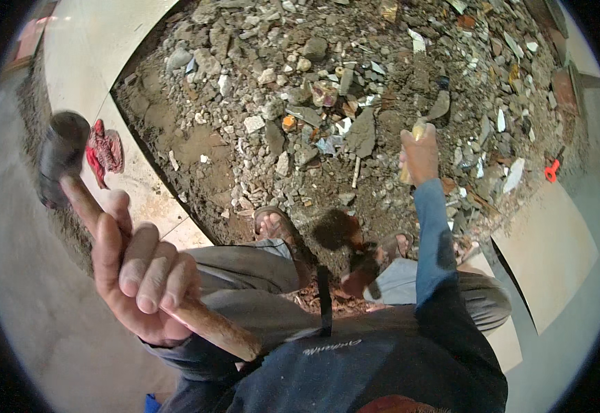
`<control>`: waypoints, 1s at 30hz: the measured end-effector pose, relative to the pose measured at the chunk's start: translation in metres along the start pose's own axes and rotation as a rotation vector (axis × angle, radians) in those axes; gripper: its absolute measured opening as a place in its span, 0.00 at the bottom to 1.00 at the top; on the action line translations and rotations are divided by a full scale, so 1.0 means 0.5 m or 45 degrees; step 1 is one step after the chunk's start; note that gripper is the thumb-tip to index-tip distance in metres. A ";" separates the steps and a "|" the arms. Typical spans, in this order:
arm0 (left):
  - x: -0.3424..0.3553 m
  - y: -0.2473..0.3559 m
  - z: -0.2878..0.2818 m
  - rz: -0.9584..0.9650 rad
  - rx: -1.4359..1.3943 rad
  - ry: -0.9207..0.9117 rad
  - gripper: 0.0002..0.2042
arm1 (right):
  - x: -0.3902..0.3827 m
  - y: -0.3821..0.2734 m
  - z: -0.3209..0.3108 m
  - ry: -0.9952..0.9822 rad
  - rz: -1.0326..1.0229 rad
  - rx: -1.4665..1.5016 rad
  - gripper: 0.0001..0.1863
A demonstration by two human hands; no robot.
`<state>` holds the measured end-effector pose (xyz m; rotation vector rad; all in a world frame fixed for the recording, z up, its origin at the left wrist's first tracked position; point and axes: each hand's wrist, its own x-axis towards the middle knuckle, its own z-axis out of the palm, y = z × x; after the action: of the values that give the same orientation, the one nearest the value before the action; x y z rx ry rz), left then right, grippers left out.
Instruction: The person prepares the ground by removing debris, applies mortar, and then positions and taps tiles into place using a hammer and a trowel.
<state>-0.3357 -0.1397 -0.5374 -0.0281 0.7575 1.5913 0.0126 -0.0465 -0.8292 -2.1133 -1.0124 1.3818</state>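
Note:
My left hand (148, 275) grips the wooden handle of a mallet, whose black head (64, 148) is raised at the left, over the floor's edge. My right hand (418, 155) is closed round the yellowish handle of a trowel (436, 104), whose blade rests in the rubble bed (238, 103) ahead of me. A crumpled red cloth (107, 151) lies beside the mallet head on a pale tile (152, 199).
Pale tiles (544, 248) border the rubble at right and left. A small orange-red object (550, 172) lies at the right edge of the rubble. My sandaled feet (272, 227) stand in the dirt. Bare concrete (24, 289) spans the far left.

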 end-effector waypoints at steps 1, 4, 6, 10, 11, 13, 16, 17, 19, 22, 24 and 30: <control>-0.003 0.005 -0.007 0.052 0.036 -0.053 0.23 | -0.003 -0.012 0.004 -0.013 0.055 0.017 0.21; -0.015 0.034 -0.010 0.216 0.124 -0.304 0.21 | -0.017 -0.044 0.032 -0.153 -0.008 0.231 0.23; -0.024 0.052 -0.002 0.383 0.173 -0.452 0.20 | -0.033 -0.058 0.069 -0.206 -0.060 0.214 0.22; -0.038 0.061 0.011 0.707 0.248 -0.419 0.16 | -0.070 -0.072 0.166 -0.311 -0.306 -0.295 0.22; -0.041 0.057 0.011 0.750 0.258 -0.380 0.16 | -0.077 -0.075 0.186 -0.373 -0.182 -0.201 0.23; -0.048 0.049 0.010 0.715 0.261 -0.486 0.16 | -0.089 -0.088 0.231 -0.308 -0.350 -0.453 0.25; -0.066 0.035 0.012 0.669 0.268 -0.539 0.16 | -0.112 -0.113 0.306 -0.432 -0.390 -0.391 0.26; -0.072 0.032 0.015 0.676 0.281 -0.558 0.16 | -0.121 -0.124 0.330 -0.471 -0.403 -0.421 0.27; -0.075 0.030 0.021 0.671 0.303 -0.585 0.16 | -0.143 -0.147 0.384 -0.557 -0.576 -0.541 0.24; -0.078 0.035 0.022 0.638 0.338 -0.613 0.16 | -0.152 -0.188 0.443 -0.711 -0.767 -0.884 0.26; -0.083 0.043 0.014 0.685 0.361 -0.584 0.16 | -0.135 -0.212 0.430 -0.651 -0.785 -0.879 0.23; -0.094 0.075 -0.025 0.768 0.344 -0.502 0.17 | -0.105 -0.175 0.125 -0.390 -1.264 -1.131 0.23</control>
<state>-0.3652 -0.1859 -0.5098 0.7512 0.6933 1.9570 -0.0867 -0.0324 -0.7643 -1.3521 -2.6692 0.7642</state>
